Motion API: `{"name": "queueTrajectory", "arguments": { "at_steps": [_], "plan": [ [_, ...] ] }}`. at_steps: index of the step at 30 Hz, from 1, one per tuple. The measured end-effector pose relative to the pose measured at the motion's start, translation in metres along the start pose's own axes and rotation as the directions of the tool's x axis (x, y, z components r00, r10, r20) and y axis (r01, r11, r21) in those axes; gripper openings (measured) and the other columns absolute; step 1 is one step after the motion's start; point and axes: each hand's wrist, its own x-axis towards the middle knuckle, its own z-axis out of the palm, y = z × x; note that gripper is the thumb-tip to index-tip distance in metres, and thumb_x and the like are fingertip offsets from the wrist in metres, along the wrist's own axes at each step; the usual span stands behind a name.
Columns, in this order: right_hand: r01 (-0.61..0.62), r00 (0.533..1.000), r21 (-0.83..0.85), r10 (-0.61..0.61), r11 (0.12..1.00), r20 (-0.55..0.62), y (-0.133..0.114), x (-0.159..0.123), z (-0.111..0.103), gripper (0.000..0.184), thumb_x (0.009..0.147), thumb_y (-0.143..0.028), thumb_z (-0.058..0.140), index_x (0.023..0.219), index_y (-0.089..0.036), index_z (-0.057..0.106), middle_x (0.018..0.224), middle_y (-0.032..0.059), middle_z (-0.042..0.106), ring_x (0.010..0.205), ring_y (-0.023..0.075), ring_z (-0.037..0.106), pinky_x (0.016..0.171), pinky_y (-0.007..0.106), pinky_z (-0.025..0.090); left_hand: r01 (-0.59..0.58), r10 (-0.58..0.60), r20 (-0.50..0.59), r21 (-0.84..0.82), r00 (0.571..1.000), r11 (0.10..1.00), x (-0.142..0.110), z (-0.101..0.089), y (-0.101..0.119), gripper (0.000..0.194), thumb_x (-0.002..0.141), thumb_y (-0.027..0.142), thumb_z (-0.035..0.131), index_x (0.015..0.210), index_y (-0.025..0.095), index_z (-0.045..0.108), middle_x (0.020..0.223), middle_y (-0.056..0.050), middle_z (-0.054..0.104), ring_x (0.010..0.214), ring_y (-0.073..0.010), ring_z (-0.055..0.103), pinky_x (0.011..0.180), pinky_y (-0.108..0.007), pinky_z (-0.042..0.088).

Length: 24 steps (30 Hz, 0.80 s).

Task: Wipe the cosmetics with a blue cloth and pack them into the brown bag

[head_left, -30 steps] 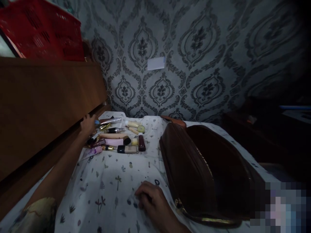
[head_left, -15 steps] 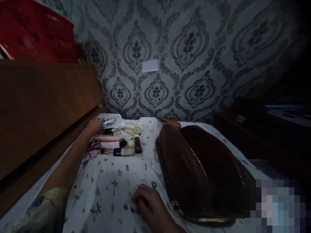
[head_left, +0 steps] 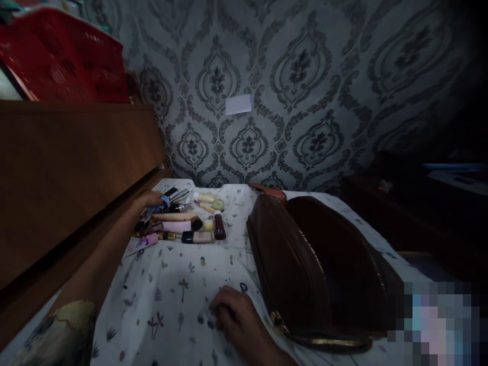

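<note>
My left hand (head_left: 151, 198) is stretched out to the far left, its fingers closed on a small crumpled light-blue item (head_left: 164, 201) whose kind I cannot make out. Around it lie cosmetics: a pink tube (head_left: 177, 226), a foundation bottle (head_left: 202, 237), a dark red tube (head_left: 219, 226), a purple-and-white tube (head_left: 143, 245) and a pale yellow tube (head_left: 206, 197). My right hand (head_left: 236, 312) rests on the patterned cloth (head_left: 168, 284) with its fingers curled; nothing shows in them. To its right stands a brown bag (head_left: 285, 264), its zip undone.
A wooden cabinet (head_left: 76, 168) borders the left side, with a red plastic basket (head_left: 76, 61) on top. Patterned wallpaper (head_left: 305, 101) covers the wall behind. An orange-brown item (head_left: 269, 191) lies behind the bag. Dark furniture stands at the right.
My left hand has drawn slightly nearer and to the right, and the light-blue item has shifted with it. Slim items beyond it show more plainly. My right hand stays curled on the cloth.
</note>
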Motion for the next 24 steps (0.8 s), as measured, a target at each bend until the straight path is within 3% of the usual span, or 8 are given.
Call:
{"name": "queueTrajectory", "arguments": {
  "at_steps": [3, 8, 12, 15, 19, 24],
  "plan": [
    [0.001, 1.0, -0.005, -0.001, 1.0, -0.006, 0.001, 0.0, 0.001, 0.029, 0.071, 0.0, 0.041, 0.074, -0.018, 0.064, 0.072, -0.0008, 0.059, 0.059, 0.0105, 0.058, 0.069, 0.024, 0.044, 0.047, -0.047, 0.008, 0.036, 0.999, 0.998, -0.013, 0.005, -0.003, 0.036, 0.094, 0.036, 0.063, 0.125, 0.017, 0.059, 0.125, -0.01, 0.062, 0.107, -0.0237, 0.064, 0.089, -0.044, 0.057],
    [-0.02, 1.0, -0.019, 0.02, 1.0, 0.004, 0.0, -0.001, 0.0, 0.028, 0.074, -0.001, 0.043, 0.076, -0.018, 0.065, 0.069, -0.0012, 0.058, 0.06, 0.0113, 0.058, 0.067, 0.024, 0.043, 0.1, -0.09, -0.109, 0.09, 0.99, 0.991, -0.025, 0.003, 0.01, 0.037, 0.094, 0.038, 0.061, 0.125, 0.017, 0.059, 0.125, -0.01, 0.063, 0.109, -0.0245, 0.064, 0.091, -0.047, 0.055],
    [-0.035, 0.999, -0.027, 0.035, 0.999, 0.01, -0.003, -0.001, -0.001, 0.028, 0.076, -0.002, 0.043, 0.077, -0.018, 0.066, 0.07, -0.0008, 0.059, 0.063, 0.012, 0.059, 0.069, 0.024, 0.043, -0.027, 0.049, -0.209, 0.106, 0.977, 0.994, -0.023, 0.003, 0.041, 0.041, 0.094, 0.032, 0.059, 0.135, 0.025, 0.057, 0.132, -0.01, 0.062, 0.124, -0.0285, 0.058, 0.1, -0.041, 0.049],
    [-0.054, 0.998, -0.018, 0.054, 0.998, 0.018, -0.006, -0.001, -0.002, 0.029, 0.075, -0.001, 0.043, 0.078, -0.017, 0.067, 0.071, -0.0003, 0.06, 0.064, 0.0119, 0.058, 0.07, 0.024, 0.043, -0.168, 0.191, -0.187, 0.13, 0.964, 0.977, -0.018, 0.008, 0.067, 0.039, 0.094, 0.032, 0.061, 0.132, 0.024, 0.058, 0.133, -0.008, 0.061, 0.122, -0.0257, 0.059, 0.101, -0.041, 0.05],
    [-0.062, 0.998, -0.006, 0.062, 0.998, 0.017, -0.009, 0.0, -0.004, 0.029, 0.073, -0.001, 0.044, 0.077, -0.018, 0.067, 0.068, -0.0007, 0.059, 0.066, 0.0133, 0.058, 0.072, 0.025, 0.044, -0.17, 0.197, -0.159, 0.169, 0.968, 0.971, -0.011, 0.007, 0.088, 0.037, 0.094, 0.037, 0.062, 0.125, 0.016, 0.059, 0.126, -0.011, 0.062, 0.108, -0.0242, 0.063, 0.091, -0.047, 0.056],
    [-0.067, 0.998, 0.002, 0.067, 0.998, 0.004, -0.009, -0.003, -0.003, 0.028, 0.073, -0.003, 0.045, 0.079, -0.019, 0.067, 0.071, 0.0002, 0.06, 0.07, 0.0151, 0.058, 0.077, 0.028, 0.044, -0.244, 0.273, -0.186, 0.169, 0.944, 0.955, -0.005, 0.001, 0.119, 0.038, 0.094, 0.036, 0.062, 0.127, 0.018, 0.059, 0.13, -0.011, 0.061, 0.114, -0.0256, 0.061, 0.095, -0.048, 0.053]
  ]
}}
